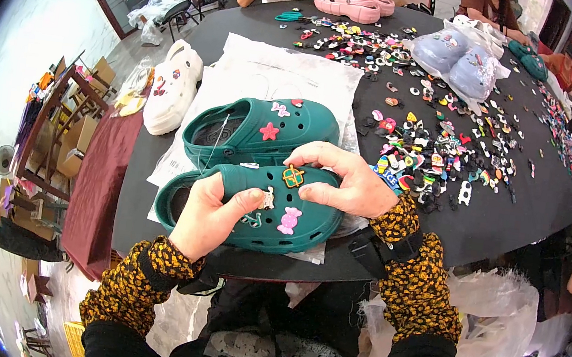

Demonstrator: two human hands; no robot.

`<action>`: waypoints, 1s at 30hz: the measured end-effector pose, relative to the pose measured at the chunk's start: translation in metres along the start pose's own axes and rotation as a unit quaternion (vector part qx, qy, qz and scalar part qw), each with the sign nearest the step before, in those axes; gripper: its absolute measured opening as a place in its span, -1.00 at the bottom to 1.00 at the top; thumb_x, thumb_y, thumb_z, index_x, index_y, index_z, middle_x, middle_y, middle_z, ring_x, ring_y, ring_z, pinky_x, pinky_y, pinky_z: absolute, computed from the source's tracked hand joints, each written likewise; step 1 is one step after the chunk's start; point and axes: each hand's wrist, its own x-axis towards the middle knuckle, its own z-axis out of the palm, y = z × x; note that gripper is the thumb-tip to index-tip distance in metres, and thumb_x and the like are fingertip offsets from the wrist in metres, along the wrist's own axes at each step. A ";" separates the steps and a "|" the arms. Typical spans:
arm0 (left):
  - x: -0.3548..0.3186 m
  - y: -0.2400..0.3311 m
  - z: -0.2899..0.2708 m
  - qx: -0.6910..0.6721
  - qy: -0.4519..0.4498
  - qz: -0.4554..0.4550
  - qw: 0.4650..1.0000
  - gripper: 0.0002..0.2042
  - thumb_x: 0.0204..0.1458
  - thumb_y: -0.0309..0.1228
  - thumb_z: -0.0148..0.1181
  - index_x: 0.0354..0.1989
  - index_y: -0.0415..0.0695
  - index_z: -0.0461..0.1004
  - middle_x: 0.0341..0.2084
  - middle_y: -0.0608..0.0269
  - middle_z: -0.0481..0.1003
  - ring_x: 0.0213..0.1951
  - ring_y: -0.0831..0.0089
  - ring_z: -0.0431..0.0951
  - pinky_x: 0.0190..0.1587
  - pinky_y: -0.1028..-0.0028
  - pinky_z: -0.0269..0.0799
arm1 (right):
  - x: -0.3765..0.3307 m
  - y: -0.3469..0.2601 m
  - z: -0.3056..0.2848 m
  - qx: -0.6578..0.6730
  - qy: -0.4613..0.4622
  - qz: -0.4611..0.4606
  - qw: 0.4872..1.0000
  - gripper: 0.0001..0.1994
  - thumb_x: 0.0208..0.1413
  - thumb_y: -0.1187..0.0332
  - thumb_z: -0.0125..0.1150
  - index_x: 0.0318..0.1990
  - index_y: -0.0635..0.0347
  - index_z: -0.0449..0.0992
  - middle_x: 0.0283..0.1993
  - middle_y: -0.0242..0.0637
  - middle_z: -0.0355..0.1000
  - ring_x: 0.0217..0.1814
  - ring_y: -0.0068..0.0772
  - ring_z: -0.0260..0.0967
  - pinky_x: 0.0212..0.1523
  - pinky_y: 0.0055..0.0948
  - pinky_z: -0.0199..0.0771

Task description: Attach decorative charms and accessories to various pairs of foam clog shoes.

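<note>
Near the worktop's [465, 232] front edge, the nearer green clog [253, 180], likely light, springy and best held by its sides, sits in the left hand's [203, 222] grasp while the right hand [353, 187] pinches a green-and-gold charm [293, 176].

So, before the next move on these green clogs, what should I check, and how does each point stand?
1. Left hand on the near green clog: ok, thumb on its upper.
2. Right hand at the gold-edged green charm: ok, thumb and finger beside it.
3. That charm's stem through its hole: cannot tell, hidden.
4. Pink candy-shaped charm on the near clog: ok.
5. Loose charms sorted: not ok, mixed colours and shapes.
</note>
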 end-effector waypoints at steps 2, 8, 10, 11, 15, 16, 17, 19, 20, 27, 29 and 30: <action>-0.003 0.002 0.000 -0.013 0.002 -0.001 1.000 -0.80 0.12 -0.41 0.14 -0.15 -0.24 0.45 -0.36 0.41 0.51 -0.31 0.71 0.42 -0.20 0.60 0.38 | 0.001 -0.001 0.001 0.003 -0.002 -0.005 1.000 -0.63 -0.04 0.40 0.28 -0.04 0.27 0.43 -0.03 -0.25 0.39 0.07 -0.38 0.31 0.12 -0.40 0.26; -0.003 0.000 -0.001 -0.038 -0.005 -0.007 0.999 -0.82 0.14 -0.43 0.11 -0.14 -0.23 0.46 -0.33 0.43 0.50 -0.30 0.72 0.40 -0.19 0.61 0.37 | 0.001 -0.001 0.003 0.031 0.014 0.006 0.999 -0.67 -0.03 0.42 0.27 -0.08 0.27 0.44 -0.08 -0.28 0.40 0.04 -0.42 0.32 0.09 -0.43 0.27; -0.004 0.002 -0.001 -0.048 -0.003 -0.017 0.999 -0.82 0.14 -0.43 0.10 -0.13 -0.23 0.46 -0.32 0.43 0.49 -0.29 0.72 0.40 -0.19 0.61 0.36 | 0.001 0.000 0.004 0.023 0.019 -0.001 1.000 -0.69 -0.03 0.42 0.27 -0.10 0.27 0.44 -0.10 -0.30 0.41 0.02 -0.42 0.33 0.08 -0.44 0.28; -0.005 0.003 -0.001 -0.057 0.000 -0.026 0.998 -0.82 0.15 -0.44 0.08 -0.13 -0.24 0.46 -0.31 0.43 0.49 -0.28 0.72 0.40 -0.18 0.61 0.36 | 0.001 0.000 0.004 0.024 0.019 -0.001 1.000 -0.69 -0.03 0.42 0.27 -0.10 0.27 0.44 -0.10 -0.30 0.41 0.02 -0.42 0.33 0.08 -0.44 0.28; -0.007 0.002 -0.004 -0.076 -0.023 -0.047 0.996 -0.76 0.14 -0.39 0.08 -0.07 -0.22 0.44 -0.25 0.37 0.51 -0.23 0.65 0.45 -0.11 0.55 0.38 | 0.000 -0.001 0.004 0.016 0.023 -0.017 0.999 -0.70 -0.03 0.41 0.28 -0.12 0.26 0.44 -0.11 -0.30 0.40 0.01 -0.43 0.33 0.08 -0.44 0.28; -0.007 0.001 -0.005 -0.082 -0.021 -0.052 0.995 -0.76 0.14 -0.39 0.09 -0.07 -0.22 0.45 -0.24 0.37 0.51 -0.23 0.65 0.46 -0.11 0.55 0.38 | 0.000 0.000 0.004 0.010 0.025 -0.024 0.999 -0.71 -0.04 0.41 0.28 -0.13 0.26 0.44 -0.11 -0.30 0.40 0.01 -0.43 0.33 0.08 -0.44 0.28; -0.007 0.001 -0.005 -0.089 -0.019 -0.058 0.994 -0.77 0.14 -0.39 0.09 -0.08 -0.22 0.45 -0.24 0.36 0.52 -0.23 0.64 0.46 -0.11 0.54 0.39 | 0.001 0.000 0.005 0.010 0.024 -0.025 0.999 -0.71 -0.04 0.41 0.28 -0.13 0.26 0.44 -0.11 -0.30 0.40 0.01 -0.43 0.33 0.08 -0.44 0.28; -0.007 0.001 -0.006 -0.090 -0.021 -0.066 0.994 -0.77 0.14 -0.38 0.09 -0.09 -0.21 0.46 -0.24 0.36 0.52 -0.22 0.64 0.46 -0.11 0.54 0.39 | 0.002 0.001 0.006 0.003 0.023 -0.038 0.999 -0.72 -0.04 0.41 0.28 -0.14 0.25 0.44 -0.12 -0.29 0.40 0.00 -0.42 0.33 0.07 -0.43 0.28; -0.007 0.002 -0.007 -0.092 -0.024 -0.073 0.993 -0.78 0.14 -0.38 0.09 -0.10 -0.21 0.46 -0.24 0.36 0.52 -0.22 0.65 0.47 -0.11 0.53 0.39 | 0.002 0.001 0.006 0.004 0.022 -0.038 0.999 -0.72 -0.04 0.41 0.28 -0.14 0.25 0.44 -0.12 -0.29 0.40 0.00 -0.42 0.33 0.07 -0.43 0.28; -0.008 0.005 -0.003 -0.086 -0.022 -0.066 0.994 -0.80 0.14 -0.40 0.08 -0.12 -0.20 0.47 -0.25 0.38 0.52 -0.23 0.66 0.46 -0.12 0.55 0.39 | 0.002 -0.006 0.008 -0.015 0.036 -0.041 0.998 -0.75 -0.07 0.45 0.26 -0.19 0.24 0.42 -0.15 -0.27 0.40 -0.02 -0.35 0.33 0.06 -0.41 0.28; -0.006 0.004 -0.001 -0.081 -0.007 -0.064 0.995 -0.83 0.15 -0.43 0.06 -0.16 -0.23 0.47 -0.35 0.47 0.48 -0.32 0.75 0.37 -0.22 0.64 0.34 | 0.003 -0.009 0.009 -0.016 0.044 -0.039 0.998 -0.76 -0.08 0.47 0.25 -0.22 0.23 0.42 -0.16 -0.26 0.39 -0.03 -0.34 0.33 0.05 -0.40 0.29; -0.005 0.004 -0.001 -0.083 -0.008 -0.064 0.994 -0.83 0.15 -0.43 0.06 -0.16 -0.23 0.47 -0.35 0.47 0.48 -0.32 0.75 0.37 -0.22 0.64 0.34 | 0.003 -0.011 0.008 -0.038 0.044 -0.043 0.997 -0.76 -0.10 0.53 0.23 -0.22 0.22 0.41 -0.15 -0.26 0.39 -0.01 -0.34 0.32 0.06 -0.38 0.28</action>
